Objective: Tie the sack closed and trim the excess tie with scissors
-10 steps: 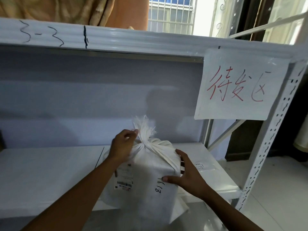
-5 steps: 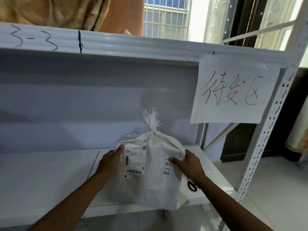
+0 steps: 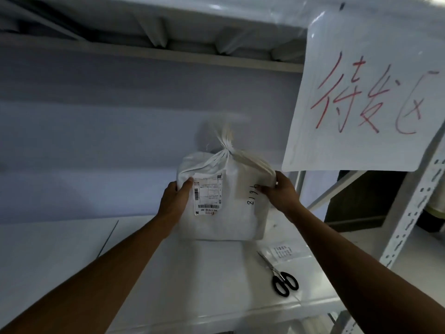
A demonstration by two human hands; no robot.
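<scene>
A white woven sack [image 3: 228,213] stands upright on the white shelf [image 3: 192,273], well back from its front edge. Its neck [image 3: 225,144] is bunched and bound with a white tie, the frayed top sticking up. A shipping label [image 3: 207,196] and handwritten digits face me. My left hand [image 3: 174,198] grips the sack's left side beside the label. My right hand [image 3: 280,191] holds the upper right corner. Black-handled scissors [image 3: 280,277] lie shut on the shelf, in front of the sack to the right, untouched.
A paper sign with red writing [image 3: 366,92] hangs from the upper shelf at the right. The perforated white upright [image 3: 414,208] stands at the right edge. A small label slip [image 3: 284,251] lies beyond the scissors.
Both hands have carried the sack from the shelf's front edge deeper onto the shelf. The left hand left the neck for the sack's side. The scissors have come fully into view.
</scene>
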